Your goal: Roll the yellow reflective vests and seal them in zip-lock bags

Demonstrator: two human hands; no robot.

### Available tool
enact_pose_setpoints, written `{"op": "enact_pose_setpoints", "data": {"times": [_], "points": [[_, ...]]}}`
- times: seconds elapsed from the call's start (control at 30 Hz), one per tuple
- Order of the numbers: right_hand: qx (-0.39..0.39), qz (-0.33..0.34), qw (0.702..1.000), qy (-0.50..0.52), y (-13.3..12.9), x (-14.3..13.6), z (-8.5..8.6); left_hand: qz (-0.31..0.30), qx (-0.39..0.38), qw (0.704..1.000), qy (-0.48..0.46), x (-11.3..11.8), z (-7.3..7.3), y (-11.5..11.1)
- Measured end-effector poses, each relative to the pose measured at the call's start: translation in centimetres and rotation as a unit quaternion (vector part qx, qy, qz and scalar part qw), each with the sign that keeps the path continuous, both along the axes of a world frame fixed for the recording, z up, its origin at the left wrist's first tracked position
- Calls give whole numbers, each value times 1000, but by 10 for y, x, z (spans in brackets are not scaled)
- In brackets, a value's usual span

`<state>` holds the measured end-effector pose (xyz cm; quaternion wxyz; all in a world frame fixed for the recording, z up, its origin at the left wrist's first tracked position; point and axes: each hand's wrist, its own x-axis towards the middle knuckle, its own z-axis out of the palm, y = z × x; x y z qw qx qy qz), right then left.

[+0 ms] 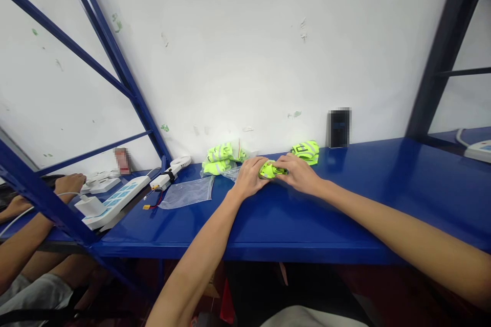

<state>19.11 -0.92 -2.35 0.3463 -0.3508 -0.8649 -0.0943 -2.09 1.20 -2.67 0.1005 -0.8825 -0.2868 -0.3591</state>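
Between my two hands is a rolled or bunched neon-yellow reflective vest [271, 169], held just above or on the blue table. My left hand [249, 176] wraps its left side, fingers curled. On the other side my right hand [299, 172] pinches the vest's right end. Behind my right hand lies another folded yellow vest [306, 150] with grey reflective strips. To the left, against the wall, several yellow vests in clear bags [219, 158] are stacked. A flat clear plastic bag [187, 192] lies farther left on the table.
The blue table [345, 204] runs along a white wall, with blue rack posts [130, 87] at the left. A white fan [180, 163], a wired connector [153, 199] and a power strip [115, 204] lie leftward. A dark phone-like slab [339, 129] leans on the wall. Another person's hand [69, 184] is far left.
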Motion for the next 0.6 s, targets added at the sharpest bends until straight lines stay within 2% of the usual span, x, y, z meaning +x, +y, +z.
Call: {"op": "enact_pose_setpoints", "data": {"times": [0.1,0.2,0.33,0.47,0.6], "points": [[14,-34,999,-20,-5,-4,1,-1,15,1000,5,1,0,1],[-7,-43,999,-10,-10,-8,2,8,13,1000,9,-1,0,3],[-67,-5,997,47,-13,-12,4,26,-15,1000,3,-7,3,5],[-143,26,982,121,-10,-12,2,20,-25,999,24,-9,8,2],[-171,33,965,195,-5,-15,-2,27,-16,999,34,-5,7,1]]}}
